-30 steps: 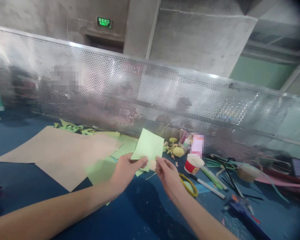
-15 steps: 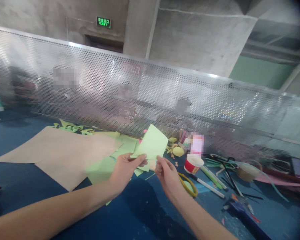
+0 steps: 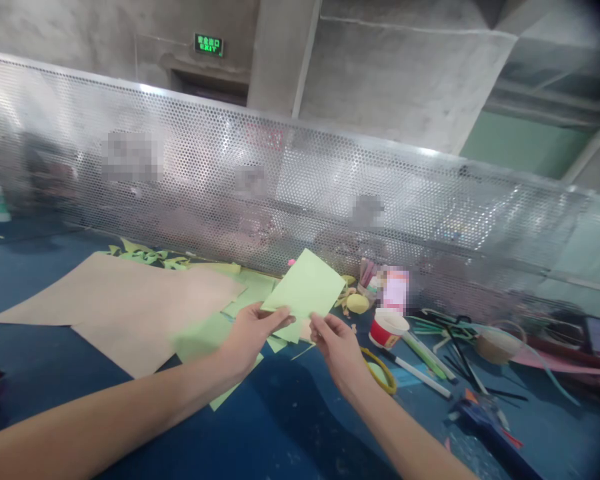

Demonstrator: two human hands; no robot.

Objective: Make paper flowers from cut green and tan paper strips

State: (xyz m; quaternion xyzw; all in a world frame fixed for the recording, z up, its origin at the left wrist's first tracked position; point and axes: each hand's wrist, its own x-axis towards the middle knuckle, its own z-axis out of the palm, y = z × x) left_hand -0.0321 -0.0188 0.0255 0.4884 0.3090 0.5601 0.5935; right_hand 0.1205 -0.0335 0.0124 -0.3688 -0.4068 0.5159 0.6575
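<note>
A piece of light green paper [image 3: 307, 283] is held up above the table between my two hands. My left hand [image 3: 253, 337] pinches its lower left edge, thumb on top. At the lower right edge, my right hand [image 3: 336, 341] grips the same paper between thumb and fingers. Below and behind my left hand lie more green paper sheets [image 3: 203, 337] and cut scraps. Large pale pinkish sheets [image 3: 125, 300] spread out to the left. Just right of my right hand is a yellow ring [image 3: 391, 380] lying on the blue table.
A red and white paper cup [image 3: 387, 328], a white pen [image 3: 423, 375] and a blue-handled tool [image 3: 495, 427] lie on the right, with pipe cleaners and a small basket [image 3: 499, 345] beyond. A perforated metal screen [image 3: 205, 173] runs along the back. Green cuttings [image 3: 150, 255] sit by it.
The green paper has shifted slightly right and tilted, showing more of its width. Both hands keep their pinch on it and have barely moved.
</note>
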